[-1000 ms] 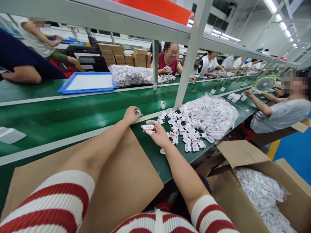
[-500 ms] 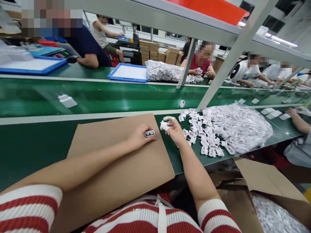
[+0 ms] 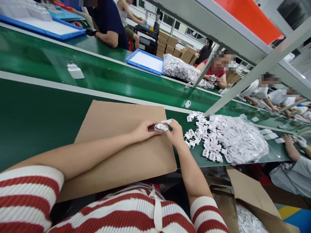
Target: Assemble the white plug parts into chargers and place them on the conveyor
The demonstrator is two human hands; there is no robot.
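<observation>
My left hand (image 3: 145,130) is closed around a white oval charger housing (image 3: 157,128) above the right edge of a cardboard sheet (image 3: 121,119). My right hand (image 3: 175,132) pinches a small white plug piece (image 3: 163,126) against the housing's open end. White covers sit on some of its fingertips. The two pieces touch, but I cannot tell how far one is inside the other. To the right of my right hand lie many loose white plug pieces (image 3: 206,137), spread on the green bench.
A clear bag of white plug pieces (image 3: 239,139) lies right of the loose ones. Behind runs a green conveyor (image 3: 136,81) carrying a white charger (image 3: 75,71) and a white housing (image 3: 188,104). A slanted metal post (image 3: 233,85) rises nearby. Co-workers sit across and at right.
My right hand has brought the plug piece leftward to the housing in my left hand, and the pieces now meet. The whole view has tilted and shifted.
</observation>
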